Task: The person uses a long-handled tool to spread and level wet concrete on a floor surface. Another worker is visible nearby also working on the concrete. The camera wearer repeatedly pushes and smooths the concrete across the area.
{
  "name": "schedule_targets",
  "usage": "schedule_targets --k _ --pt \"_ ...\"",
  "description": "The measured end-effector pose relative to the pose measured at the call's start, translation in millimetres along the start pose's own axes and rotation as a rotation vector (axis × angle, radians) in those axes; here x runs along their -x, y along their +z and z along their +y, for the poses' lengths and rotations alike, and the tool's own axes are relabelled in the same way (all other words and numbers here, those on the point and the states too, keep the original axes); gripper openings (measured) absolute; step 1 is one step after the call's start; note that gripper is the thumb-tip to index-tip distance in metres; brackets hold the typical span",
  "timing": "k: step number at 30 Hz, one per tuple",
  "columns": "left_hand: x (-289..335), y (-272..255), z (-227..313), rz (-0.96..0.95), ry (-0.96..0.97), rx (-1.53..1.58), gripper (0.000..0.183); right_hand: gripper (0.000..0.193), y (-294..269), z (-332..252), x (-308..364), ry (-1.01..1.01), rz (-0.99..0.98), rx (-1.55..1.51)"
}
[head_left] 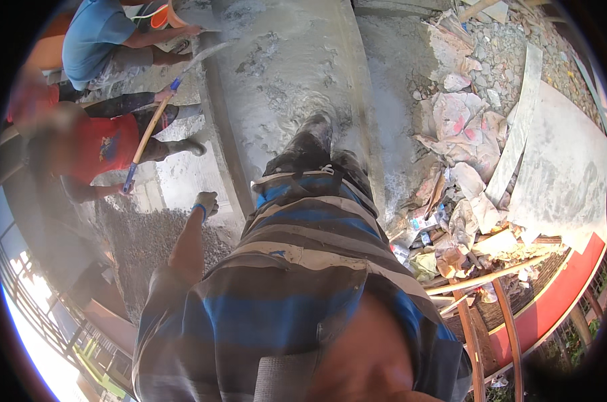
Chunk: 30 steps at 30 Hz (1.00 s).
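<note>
My left hand (206,204), in a pale work glove with a blue cuff, hangs out to the left of my body. Its fingers look curled in, and nothing shows in them. Beneath it lie dark gravel (142,248) and the edge of a grey slab. My right hand is out of view. One of my legs (310,141), dark and muddy, stands in wet grey concrete (283,53) between two long raised edges.
At the left, a person in a red shirt (105,147) holds a long-handled shovel (152,127). A person in a blue shirt (97,40) bends near an orange bucket (159,18). Rubble, torn paper sacks (461,117), a board (521,127) and a grey sheet (561,167) lie right.
</note>
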<state>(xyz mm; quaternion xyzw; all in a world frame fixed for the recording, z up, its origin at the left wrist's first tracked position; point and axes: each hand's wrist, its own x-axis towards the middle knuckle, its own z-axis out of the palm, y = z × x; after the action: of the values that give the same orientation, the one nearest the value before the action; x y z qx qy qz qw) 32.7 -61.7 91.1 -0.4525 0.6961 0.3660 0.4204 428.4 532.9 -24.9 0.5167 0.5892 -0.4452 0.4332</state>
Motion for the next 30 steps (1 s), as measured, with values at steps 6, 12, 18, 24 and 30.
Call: schedule_targets --k 6,12,18,24,30 --pt "30.3 18.2 -170.8 -0.099 -0.067 -0.191 0.026 0.063 -37.6 -15.5 -22.0 0.015 -0.016 0.037" --pt "35.3 51.4 -89.5 -0.150 -0.110 0.145 0.024 0.069 -41.1 -26.6 -30.5 0.058 -0.037 0.065" --pt "17.3 23.0 41.0 -0.089 0.234 0.132 0.045 0.075 -21.8 -30.1 -25.2 0.174 -0.041 0.002" --pt "-21.9 -16.7 85.4 -0.108 0.242 0.114 0.040 0.068 -24.9 -41.5 0.1 0.114 -0.146 -0.277" --pt "-73.0 -74.9 81.1 -0.090 0.082 0.052 0.018 0.066 35.5 -52.4 57.7 0.202 0.006 -0.187"
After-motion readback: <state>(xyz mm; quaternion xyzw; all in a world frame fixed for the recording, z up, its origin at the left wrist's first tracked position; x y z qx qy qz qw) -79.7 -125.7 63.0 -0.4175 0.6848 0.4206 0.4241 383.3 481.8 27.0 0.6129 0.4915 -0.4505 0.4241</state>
